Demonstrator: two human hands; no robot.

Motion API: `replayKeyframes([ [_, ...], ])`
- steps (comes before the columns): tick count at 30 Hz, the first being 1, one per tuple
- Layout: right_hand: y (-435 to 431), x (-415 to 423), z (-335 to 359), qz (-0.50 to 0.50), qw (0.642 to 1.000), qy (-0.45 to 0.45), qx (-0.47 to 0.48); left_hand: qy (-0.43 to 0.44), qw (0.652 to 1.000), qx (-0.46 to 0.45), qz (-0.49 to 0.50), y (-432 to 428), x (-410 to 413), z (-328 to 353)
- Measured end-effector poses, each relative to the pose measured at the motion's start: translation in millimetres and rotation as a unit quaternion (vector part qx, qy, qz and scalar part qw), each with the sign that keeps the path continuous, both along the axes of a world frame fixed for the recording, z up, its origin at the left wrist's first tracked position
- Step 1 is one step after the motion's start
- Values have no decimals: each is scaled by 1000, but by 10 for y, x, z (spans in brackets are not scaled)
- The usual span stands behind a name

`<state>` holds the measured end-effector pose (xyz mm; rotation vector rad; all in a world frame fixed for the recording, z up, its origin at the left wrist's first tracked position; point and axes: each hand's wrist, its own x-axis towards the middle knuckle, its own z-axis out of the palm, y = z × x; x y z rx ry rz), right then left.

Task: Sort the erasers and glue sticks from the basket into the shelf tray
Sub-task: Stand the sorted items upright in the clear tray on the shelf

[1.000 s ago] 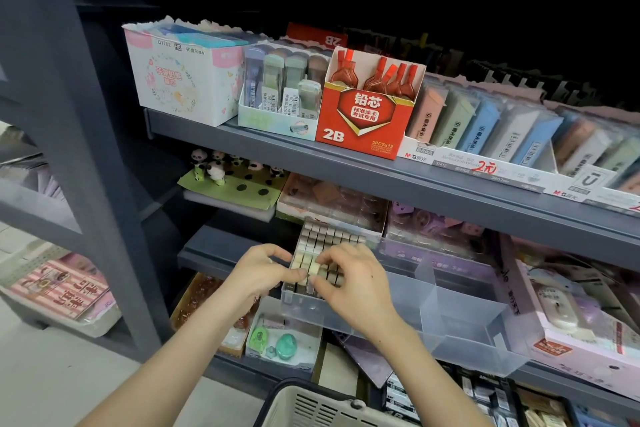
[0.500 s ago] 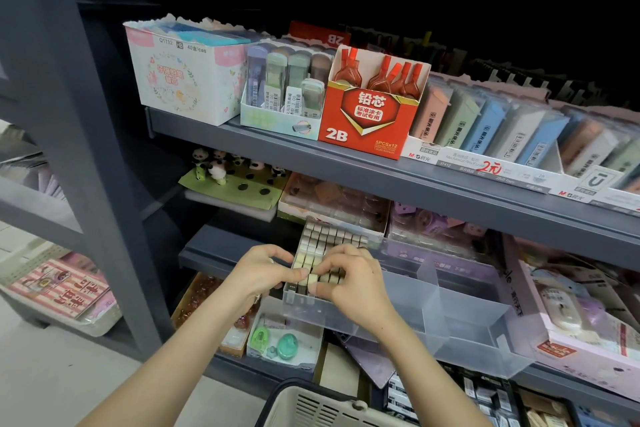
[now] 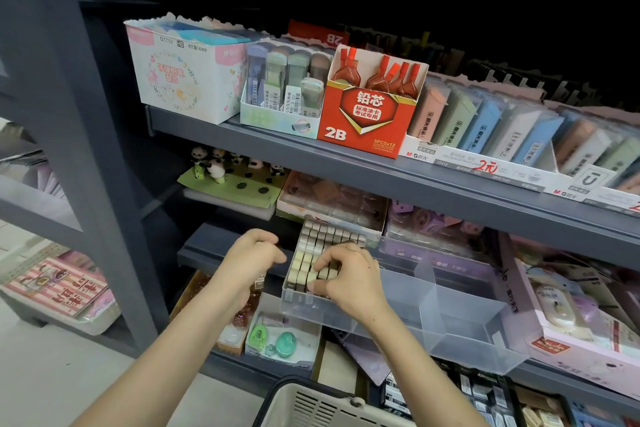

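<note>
A clear plastic shelf tray (image 3: 460, 319) with several compartments juts out from the lower shelf. Its left compartment holds tight rows of small cream and grey erasers (image 3: 323, 236). My right hand (image 3: 349, 276) is over the front rows, fingertips curled down and pinching one eraser (image 3: 320, 274) among them. My left hand (image 3: 247, 262) hovers just left of the tray, fingers curled round a small labelled piece (image 3: 259, 283) that shows under the palm. The beige basket (image 3: 311, 407) is at the bottom edge, its contents hidden. No glue sticks are recognisable.
The grey upper shelf (image 3: 346, 163) carries a red 2B lead box (image 3: 367, 114) and pastel lead cases. Behind the tray sit a panda-figure card (image 3: 232, 180) and boxed goods. A pink box (image 3: 581, 322) stands right of the tray, and a grey upright post (image 3: 86, 149) rises at left.
My left hand has drawn a little left, away from the tray edge. My right hand has stayed on the front eraser rows, its fingers curling tighter.
</note>
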<state>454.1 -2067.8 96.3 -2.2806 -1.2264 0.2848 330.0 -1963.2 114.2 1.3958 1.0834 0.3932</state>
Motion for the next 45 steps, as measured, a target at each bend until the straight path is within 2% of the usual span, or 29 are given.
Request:
replayKeyframes([
  [5,-23,7,-13,9,1000,-5,0,-66,995,-73,32,26,-112,134],
  [8,-42,12,-10,19,1000,-7,1,-116,992,-53,-1,13,-212,162],
  [10,-52,17,-5,23,1000,5,9,-122,992,-6,-19,-6,-251,166],
  [17,-146,-8,136,22,979,131,153,-83,984,129,-95,-124,-220,204],
  [20,-197,-62,267,56,970,143,188,-77,983,116,-118,-181,-157,207],
  [26,-195,-156,275,79,983,46,158,-59,973,139,-174,-282,-15,127],
  [30,-291,-75,374,71,974,121,179,-108,967,144,-181,-296,57,96],
  [34,-444,154,446,14,949,207,236,-58,944,268,-181,-262,45,136],
  [39,-530,264,335,-22,970,169,170,31,916,346,-201,-137,71,-24],
  [42,-507,253,284,-24,977,141,159,22,913,356,-197,-162,70,-50],
  [45,-450,195,294,-2,972,155,174,15,902,364,-230,-201,56,-71],
])
